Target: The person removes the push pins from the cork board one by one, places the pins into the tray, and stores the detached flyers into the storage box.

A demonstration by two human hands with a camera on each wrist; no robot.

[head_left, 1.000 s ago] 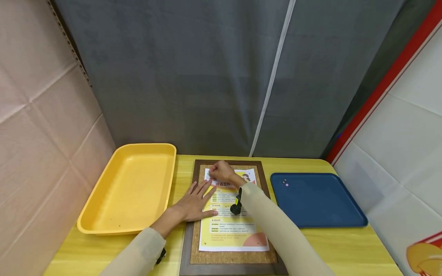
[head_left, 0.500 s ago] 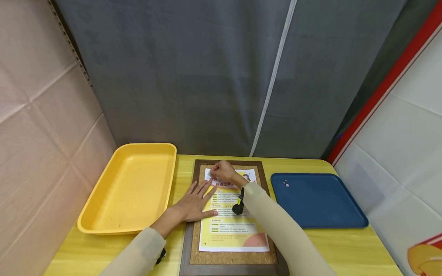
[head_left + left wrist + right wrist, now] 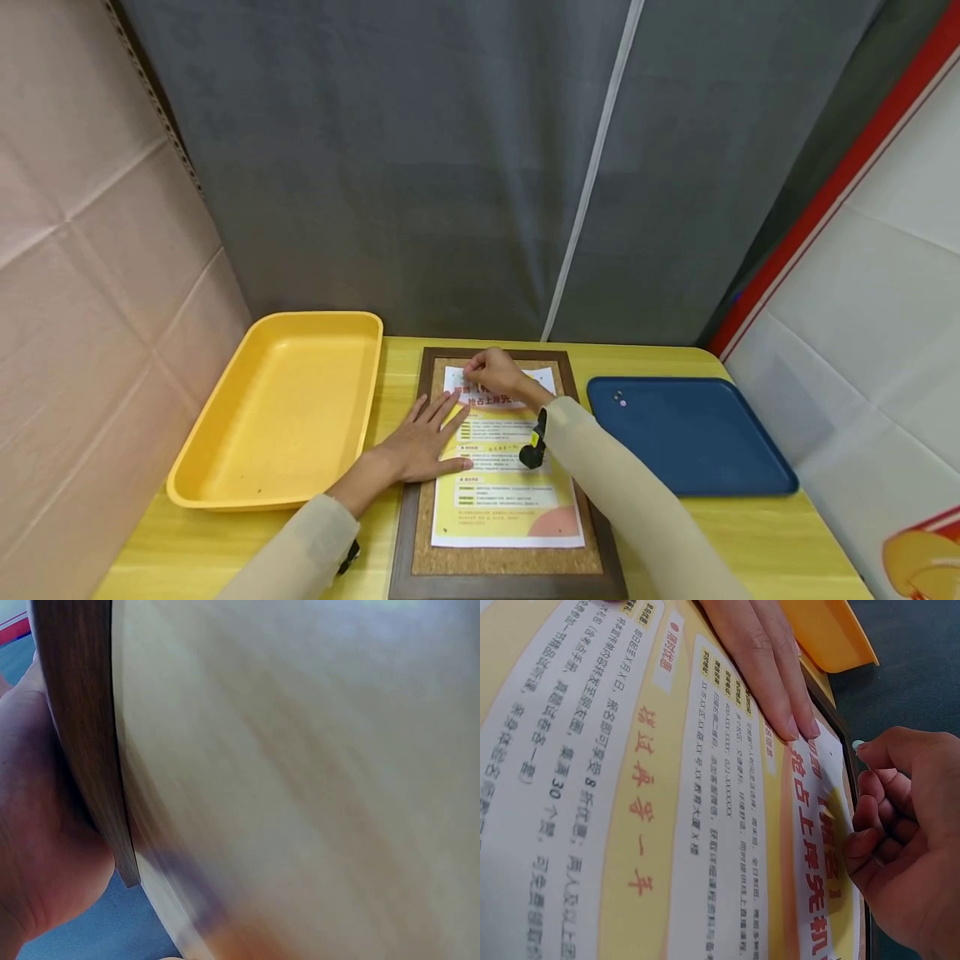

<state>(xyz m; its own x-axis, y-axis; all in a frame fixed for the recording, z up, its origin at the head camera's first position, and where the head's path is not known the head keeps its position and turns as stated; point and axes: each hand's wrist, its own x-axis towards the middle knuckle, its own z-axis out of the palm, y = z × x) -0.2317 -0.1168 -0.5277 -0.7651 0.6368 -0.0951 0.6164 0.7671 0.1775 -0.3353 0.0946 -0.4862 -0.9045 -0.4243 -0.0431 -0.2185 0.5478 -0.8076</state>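
Observation:
A yellow printed poster [image 3: 502,500] lies on a cork board [image 3: 510,562] with a dark wooden frame. My left hand [image 3: 420,446] rests flat across the poster's left side, fingers spread. In the left wrist view that hand [image 3: 52,832] lies against the outer frame [image 3: 79,712]. Over the poster's top left part, my right hand [image 3: 497,372] has its other fingers curled while thumb and index finger pinch a small pale-headed thumbtack [image 3: 857,744]. A tiny dark mark [image 3: 830,754] shows on the paper near the tack in the right wrist view.
To the left stands a large yellow tray [image 3: 277,400] with a few specks in it. A flat blue tray [image 3: 697,442] on the right bears small tacks [image 3: 621,400] near its upper left corner. A grey curtain [image 3: 412,208] hangs behind the table.
My right hand has moved slightly right, away from the poster's top left corner, with the tack in its fingertips. My left hand has stayed in place.

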